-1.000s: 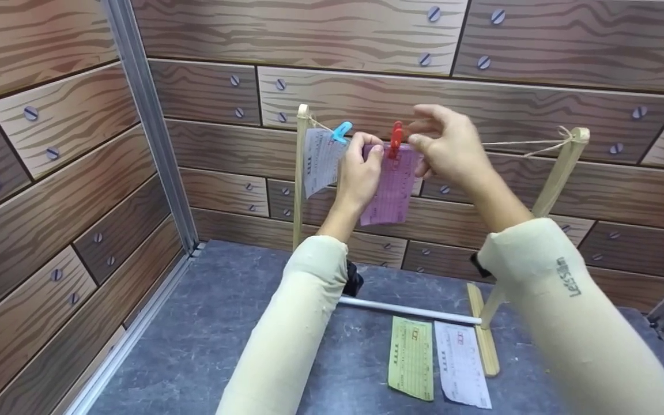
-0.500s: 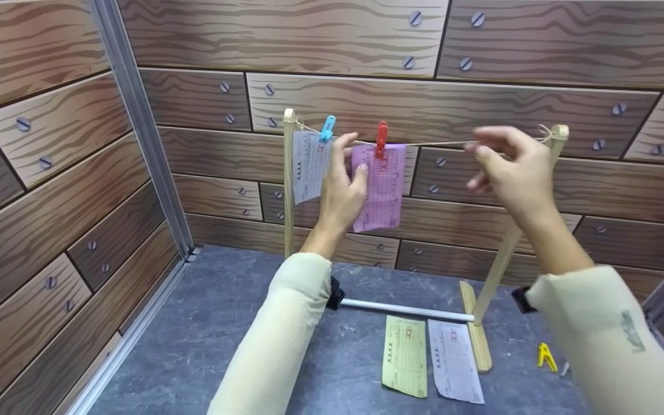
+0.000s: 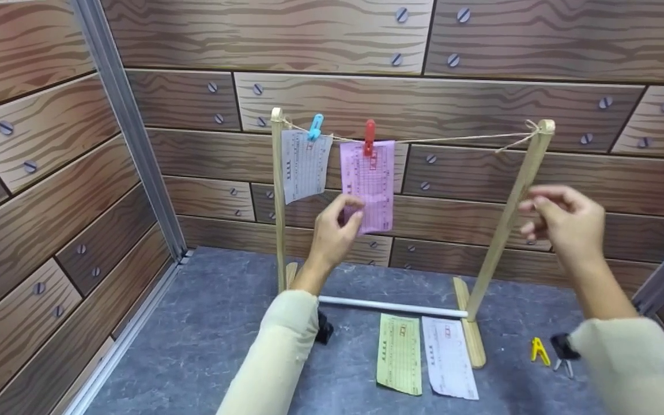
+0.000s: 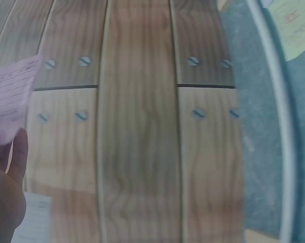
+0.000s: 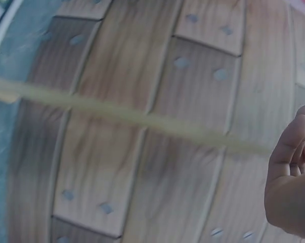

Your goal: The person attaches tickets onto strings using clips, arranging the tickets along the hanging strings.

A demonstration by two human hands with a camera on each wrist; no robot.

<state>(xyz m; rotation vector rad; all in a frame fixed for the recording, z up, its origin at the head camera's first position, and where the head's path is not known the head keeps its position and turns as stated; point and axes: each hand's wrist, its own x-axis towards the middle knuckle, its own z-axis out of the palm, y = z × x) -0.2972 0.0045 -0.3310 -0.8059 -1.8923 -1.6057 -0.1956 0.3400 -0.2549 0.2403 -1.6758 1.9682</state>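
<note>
A pink paper slip point(image 3: 375, 190) hangs from the string point(image 3: 459, 138), held by a red clothespin point(image 3: 370, 138). To its left a white slip point(image 3: 306, 164) hangs under a blue clothespin point(image 3: 315, 128). My left hand point(image 3: 332, 233), fingers loosely bent, is in front of the pink slip's lower left part; whether it touches the paper I cannot tell. In the left wrist view the thumb and the pink slip point(image 4: 10, 98) overlap. My right hand point(image 3: 574, 222) holds nothing, its fingers relaxed, beside the right wooden post point(image 3: 510, 219).
On the grey tabletop point(image 3: 222, 346) lie a green slip point(image 3: 399, 354) and another white slip point(image 3: 450, 357), in front of the rack's white bar point(image 3: 392, 306). A yellow clothespin point(image 3: 539, 351) and a grey clothespin point(image 3: 563, 368) lie at the right. The left post point(image 3: 279, 202) stands behind my left arm.
Both hands have come away from the red clothespin: the right moved right and down, the left sank along the pink slip. The slip stays hanging. The yellow and grey clothespins have come into view.
</note>
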